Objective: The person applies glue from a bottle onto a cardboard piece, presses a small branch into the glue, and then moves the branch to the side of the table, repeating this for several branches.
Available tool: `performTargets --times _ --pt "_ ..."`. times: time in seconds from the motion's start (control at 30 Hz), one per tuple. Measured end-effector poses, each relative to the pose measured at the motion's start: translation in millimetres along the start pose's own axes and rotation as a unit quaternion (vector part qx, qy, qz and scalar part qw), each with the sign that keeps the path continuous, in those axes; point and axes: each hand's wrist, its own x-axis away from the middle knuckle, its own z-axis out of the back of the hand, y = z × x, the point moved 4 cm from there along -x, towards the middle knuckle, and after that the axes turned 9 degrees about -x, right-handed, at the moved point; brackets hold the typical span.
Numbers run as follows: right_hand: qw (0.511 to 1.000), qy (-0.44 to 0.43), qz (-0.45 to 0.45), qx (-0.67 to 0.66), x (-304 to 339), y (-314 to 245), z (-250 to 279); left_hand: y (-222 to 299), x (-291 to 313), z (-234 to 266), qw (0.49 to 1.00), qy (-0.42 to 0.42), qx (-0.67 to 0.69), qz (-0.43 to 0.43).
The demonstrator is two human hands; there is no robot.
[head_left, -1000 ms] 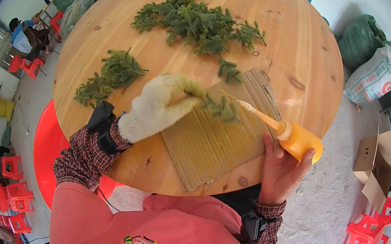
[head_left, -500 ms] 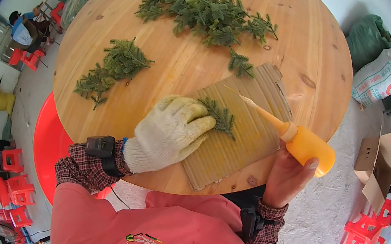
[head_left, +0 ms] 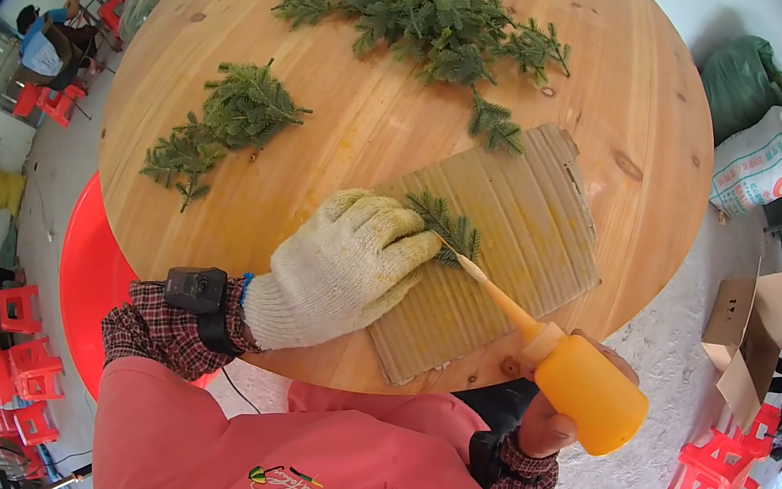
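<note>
My left hand point(head_left: 343, 263), in a whitish knit glove with yellowed fingertips, pinches the end of a small green fir sprig point(head_left: 445, 224). The sprig lies over a piece of corrugated cardboard point(head_left: 518, 203) stained yellow. In my bare right hand point(head_left: 546, 422) is an orange squeeze bottle point(head_left: 592, 391), tilted, with a long nozzle aimed up and left. The thin nozzle tip meets the sprig close to my gloved fingertips; whether it touches is too small to tell. Part of my right hand is hidden behind the bottle.
A large pile of fir sprigs point(head_left: 416, 10) lies at the far side of the round wooden table point(head_left: 624, 107). A smaller pile point(head_left: 245, 106) is at the left. A red stool point(head_left: 96, 292) stands below the left edge. An open cardboard box point(head_left: 752, 334) and sacks point(head_left: 762, 163) are at the right.
My right hand has brought the squeeze bottle down, and its nozzle tip has moved from above the cardboard to the sprig. My left hand keeps hold of the sprig. The view has shifted slightly.
</note>
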Motion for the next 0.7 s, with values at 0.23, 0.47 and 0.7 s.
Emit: performTargets --times 0.23,0.47,0.7 --pt "0.995 -0.027 -0.033 -0.094 6.0 -0.1 -9.0 -0.4 -0.1 -0.1 1.000 0.004 0.008 0.004" --pt "0.991 -0.060 -0.034 -0.113 6.0 2.0 -11.7 -0.7 0.6 0.1 1.000 0.006 0.012 0.005" --pt "0.991 -0.059 -0.049 -0.112 7.9 1.2 -11.2 -1.2 0.0 0.2 1.000 0.008 0.013 0.003"
